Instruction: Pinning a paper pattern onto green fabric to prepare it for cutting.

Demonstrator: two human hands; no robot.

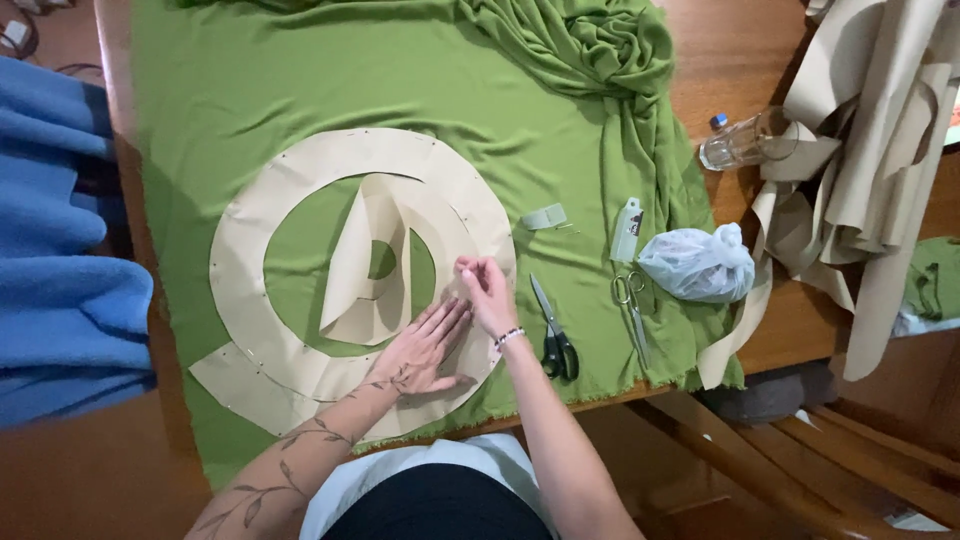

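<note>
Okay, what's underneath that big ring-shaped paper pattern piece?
The paper pattern lies flat on green fabric, which shows all around it and through its open middle. The left hand presses on it. The table beneath the fabric is covered there.

Lighting: warm, moderate indoor light, spread evenly over the green cloth (300, 80). Shadows: soft and short, cast beneath the left hand (425, 350) and beside the black scissors (555, 335). Glare: slight, noted on the glass (745, 140) and the wooden table (745, 50). Focus: sharp at centre. Edges: bent by wide-angle distortion, corners dimmer
</note>
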